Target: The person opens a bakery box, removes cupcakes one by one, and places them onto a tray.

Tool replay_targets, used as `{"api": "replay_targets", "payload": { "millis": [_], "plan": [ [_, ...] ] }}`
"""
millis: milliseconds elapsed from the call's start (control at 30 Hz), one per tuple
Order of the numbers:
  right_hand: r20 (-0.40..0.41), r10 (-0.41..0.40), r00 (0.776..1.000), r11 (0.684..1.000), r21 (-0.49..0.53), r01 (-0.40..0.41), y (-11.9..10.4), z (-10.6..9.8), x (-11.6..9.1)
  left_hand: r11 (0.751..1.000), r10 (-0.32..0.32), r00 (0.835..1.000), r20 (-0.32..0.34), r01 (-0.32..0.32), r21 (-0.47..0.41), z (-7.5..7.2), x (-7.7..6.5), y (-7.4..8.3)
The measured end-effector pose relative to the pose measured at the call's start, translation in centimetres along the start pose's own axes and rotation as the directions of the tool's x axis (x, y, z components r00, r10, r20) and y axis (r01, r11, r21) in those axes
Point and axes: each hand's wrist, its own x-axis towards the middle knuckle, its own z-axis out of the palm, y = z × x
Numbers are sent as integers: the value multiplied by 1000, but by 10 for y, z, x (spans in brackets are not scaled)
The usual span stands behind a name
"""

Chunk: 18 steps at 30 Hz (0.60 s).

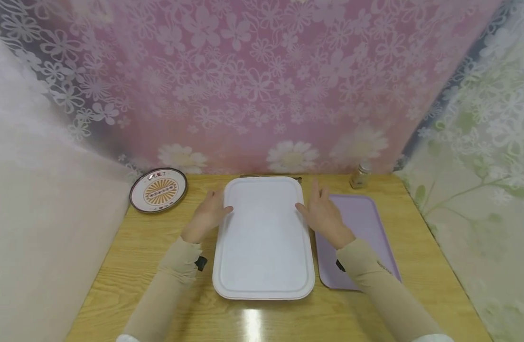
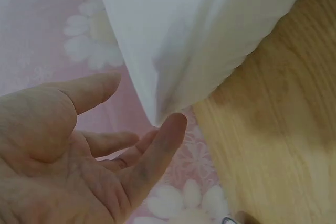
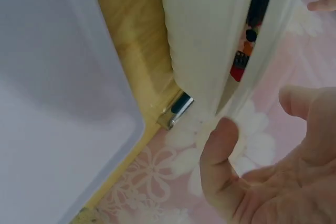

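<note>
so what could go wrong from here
The white lid could slip or seat crooked: a gap shows between it and the white box. The right grip could get pinched there, being at the lid's edge. The right sleeve could nudge the purple tray it overlaps in the head view.

My head feed comes in bright and even, with a white streak of glare low on the yellow wood-grain counter (image 1: 116,270) and the white rectangular plastic lid (image 1: 263,237) nearly washed out. Both wrist feeds reach me dimmer and softer: I see a broad shadow across the flat lilac plastic tray (image 3: 52,140), and blurred pink floral cloth (image 2: 42,35).
</note>
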Motion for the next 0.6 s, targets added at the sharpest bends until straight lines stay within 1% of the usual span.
{"api": "replay_targets", "payload": {
  "millis": [67, 133, 233, 333, 600],
  "plan": [
    [51, 6, 999, 1000, -8, -6, 4, 4, -4, 1000, -2, 1000, 29, 2, 2, 3, -1, -3],
    [93, -1, 996, 1000, 10, 0, 6, 7, -6, 1000, -9, 999, 48, 9, 0, 5, -2, -7],
    [127, -17, 992, 1000, 24, 14, 9, 13, -7, 999, -36, 997, 67, 37, -7, 8, -4, -10],
    [136, -32, 990, 998, 51, 26, 10, 16, -8, 999, -46, 996, 74, 47, -15, 12, -6, -12],
    [119, -53, 991, 993, 108, 40, 7, 18, -15, 998, -16, 998, 55, 19, -64, 20, -10, -17]
  ]
}}
